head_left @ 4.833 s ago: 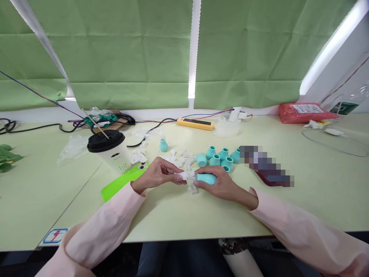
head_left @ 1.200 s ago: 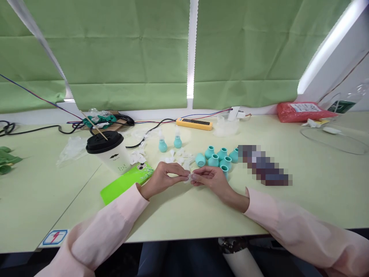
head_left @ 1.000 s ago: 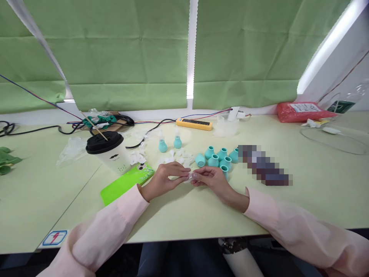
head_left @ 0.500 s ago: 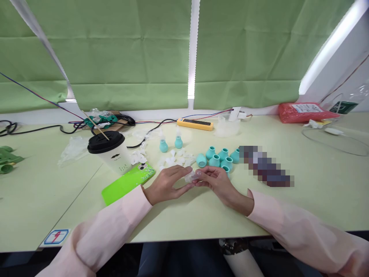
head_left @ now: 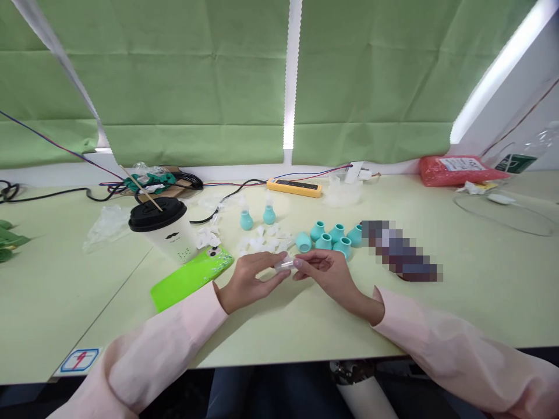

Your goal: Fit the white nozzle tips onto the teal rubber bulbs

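Observation:
Near the table's front, my left hand [head_left: 251, 281] pinches a small clear plastic piece [head_left: 285, 265] between thumb and fingers. My right hand [head_left: 329, 276] grips the same piece from the other side, fingertips close to those of my left hand. Just beyond the hands lie several small white pieces [head_left: 271, 238] in a loose pile. Several open-necked turquoise bulbs [head_left: 324, 241] are grouped behind my right hand, one of them [head_left: 303, 242] tipped over. Farther back, two turquoise bulbs [head_left: 246, 220] with clear tops stand upright.
A green phone [head_left: 187, 280] lies left of my left hand, beside a lidded paper cup [head_left: 170, 238] with a stick. A yellow power strip [head_left: 294, 187], cables and a red package [head_left: 458, 170] are at the back. A pixelated object [head_left: 404, 253] lies at right.
The clear piece between my hands has turned and shows more of its length. Both hands have shifted slightly, and the view has moved a little.

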A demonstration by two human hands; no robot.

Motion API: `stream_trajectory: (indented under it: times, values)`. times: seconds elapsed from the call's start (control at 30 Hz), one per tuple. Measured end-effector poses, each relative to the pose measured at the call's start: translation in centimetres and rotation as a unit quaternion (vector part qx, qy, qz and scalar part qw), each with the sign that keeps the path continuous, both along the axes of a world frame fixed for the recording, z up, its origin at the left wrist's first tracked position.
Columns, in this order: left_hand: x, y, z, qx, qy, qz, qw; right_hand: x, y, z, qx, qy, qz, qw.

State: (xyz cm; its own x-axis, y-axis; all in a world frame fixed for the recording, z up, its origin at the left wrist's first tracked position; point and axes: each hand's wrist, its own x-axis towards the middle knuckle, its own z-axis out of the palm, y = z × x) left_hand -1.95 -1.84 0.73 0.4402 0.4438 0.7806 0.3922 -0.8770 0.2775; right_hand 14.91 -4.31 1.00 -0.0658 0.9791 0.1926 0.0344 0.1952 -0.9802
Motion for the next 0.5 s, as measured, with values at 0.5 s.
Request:
stream_trajectory:
  times: [0.5]
  values:
    - [-0.1, 0.7, 0.5, -0.348, -0.109, 0.024, 0.931, 5.7, 2.0, 3.6, 0.11, -0.725, -0.074, 0.676]
